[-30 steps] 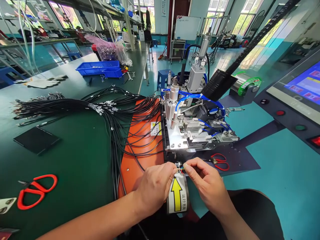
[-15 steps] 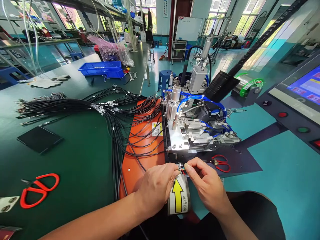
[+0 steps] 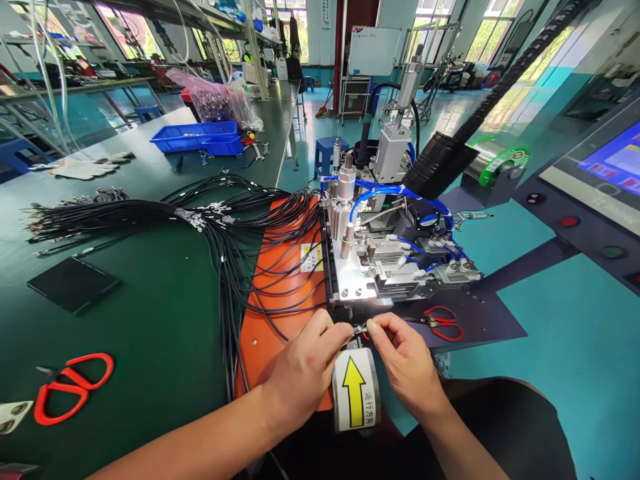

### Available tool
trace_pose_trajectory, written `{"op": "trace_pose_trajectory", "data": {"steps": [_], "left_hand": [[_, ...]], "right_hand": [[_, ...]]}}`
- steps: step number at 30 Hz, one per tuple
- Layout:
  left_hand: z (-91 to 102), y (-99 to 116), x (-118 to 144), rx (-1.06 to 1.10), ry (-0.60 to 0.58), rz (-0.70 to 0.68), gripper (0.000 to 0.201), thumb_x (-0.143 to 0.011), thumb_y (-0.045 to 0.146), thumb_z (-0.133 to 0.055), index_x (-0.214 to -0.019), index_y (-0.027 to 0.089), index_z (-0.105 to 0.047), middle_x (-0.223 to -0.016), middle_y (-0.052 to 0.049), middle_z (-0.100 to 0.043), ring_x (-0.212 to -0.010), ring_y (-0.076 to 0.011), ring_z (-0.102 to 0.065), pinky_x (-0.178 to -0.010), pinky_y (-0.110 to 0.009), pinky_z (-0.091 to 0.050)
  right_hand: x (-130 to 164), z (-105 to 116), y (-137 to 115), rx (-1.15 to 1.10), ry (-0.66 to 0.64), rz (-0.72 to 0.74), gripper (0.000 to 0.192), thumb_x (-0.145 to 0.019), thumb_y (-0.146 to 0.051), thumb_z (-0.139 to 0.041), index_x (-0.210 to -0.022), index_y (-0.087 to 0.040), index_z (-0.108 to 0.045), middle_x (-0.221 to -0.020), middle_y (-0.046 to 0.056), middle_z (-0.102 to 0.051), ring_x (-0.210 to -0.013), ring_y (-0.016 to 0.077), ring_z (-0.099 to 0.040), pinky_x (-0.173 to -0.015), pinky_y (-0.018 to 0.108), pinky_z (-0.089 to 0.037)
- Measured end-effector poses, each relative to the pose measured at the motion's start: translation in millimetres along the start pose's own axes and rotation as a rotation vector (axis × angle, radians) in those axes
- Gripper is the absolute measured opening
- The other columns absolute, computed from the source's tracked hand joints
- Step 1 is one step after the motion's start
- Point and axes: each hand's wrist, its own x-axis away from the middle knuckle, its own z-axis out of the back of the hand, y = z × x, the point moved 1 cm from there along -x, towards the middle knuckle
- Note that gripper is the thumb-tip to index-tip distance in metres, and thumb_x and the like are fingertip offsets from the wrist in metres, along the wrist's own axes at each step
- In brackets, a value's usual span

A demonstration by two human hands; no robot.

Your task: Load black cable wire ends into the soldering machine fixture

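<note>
My left hand (image 3: 306, 363) pinches the end of a black cable, mostly hidden by the fingers, just in front of the soldering machine (image 3: 395, 247). Thin coloured wires (image 3: 362, 329) fan out of that end between both hands. My right hand (image 3: 407, 357) has thumb and forefinger pinched together on the tips of these wires. Below the hands is a round white part with a yellow arrow (image 3: 355, 390). More black cables (image 3: 273, 310) run over the orange plate (image 3: 275, 353) to the machine's left side.
Red-handled scissors (image 3: 75, 387) lie on the green mat, and a red-handled pair of snips (image 3: 443, 323) lies right of my hands. A thick cable bundle (image 3: 110, 217), a blue tray (image 3: 197, 138) and a control panel (image 3: 590, 200) surround the work. A solder spool (image 3: 500, 162) stands behind.
My left hand has tilted slightly, with its knuckles higher, and the coloured wires show more clearly between my fingers. Both hands still pinch; the whole view has shifted a little.
</note>
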Motion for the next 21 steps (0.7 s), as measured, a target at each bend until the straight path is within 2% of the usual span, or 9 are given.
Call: {"op": "trace_pose_trajectory", "data": {"steps": [21], "left_hand": [[-6.1,-5.4,-0.1,-0.003,-0.014,0.045,0.026,-0.100,0.015,-0.041,-0.111,0.021,-0.063,-0.091,-0.004,-0.047,-0.080,-0.0153,-0.051,-0.070,-0.025,-0.048]], "right_hand": [[-2.9,-4.9,4.5,0.082,0.040,0.011,0.036,-0.096,-0.052,-0.051,-0.089,-0.019,-0.064,-0.081,0.003,-0.063,-0.072,0.0174,-0.056,-0.066,0.026,-0.044]]}}
